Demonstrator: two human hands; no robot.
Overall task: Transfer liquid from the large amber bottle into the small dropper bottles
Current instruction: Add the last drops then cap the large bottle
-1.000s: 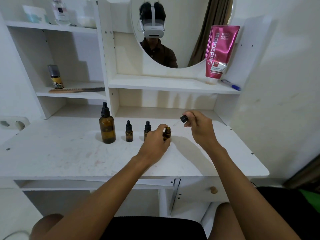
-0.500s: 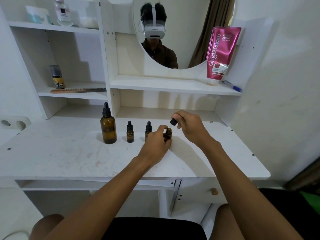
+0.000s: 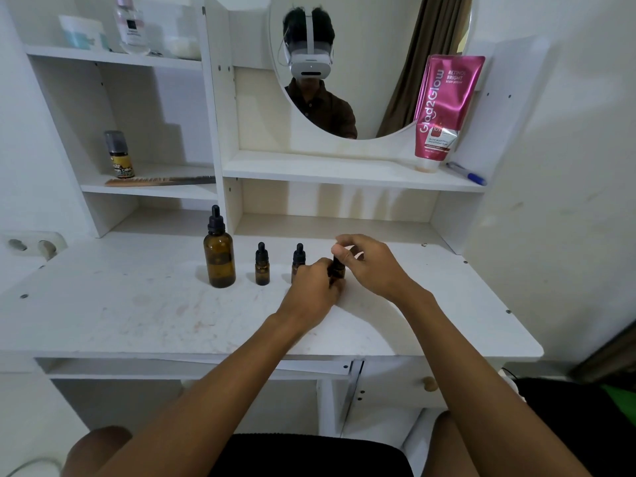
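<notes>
A white bench (image 3: 120, 315) with a stained top was set under white shelves and a round mirror (image 3: 378, 63), in which a person wearing a headset was reflected.

Most of the third small dropper bottle (image 3: 339, 273) was hidden. Its lower body was covered by the left hand (image 3: 311, 287), whose grip was curled round it. Its black top (image 3: 338, 261) was pinched in the grip of the right hand (image 3: 371, 263), with thumb and forefinger closed on it. Whether that top was fully seated on the neck could not be made out. The lower part of the second small dropper bottle (image 3: 298, 259) was masked by the left knuckles. Liquid levels could not be read through the dark glass.

A pink tube (image 3: 444, 105) was stood cap down on the right shelf, leaning against the mirror's edge, with a blue pen (image 3: 468, 173) laid beside it. On the left shelf a yellow-labelled bottle (image 3: 118, 156) was placed behind a comb (image 3: 158, 181). A wall socket (image 3: 31, 244) was partly cut off at the far left, and a drawer knob (image 3: 429, 383) was seen below the bench.

The large amber bottle (image 3: 219, 256) was stood upright at the left end of the row. It was capped with a black dropper, its long axis vertical, well apart from both hands. The first small dropper bottle (image 3: 262, 266) was stood upright and capped just to its right. The gripped bottle was held upright on the bench at the right end, its top pointing up.
</notes>
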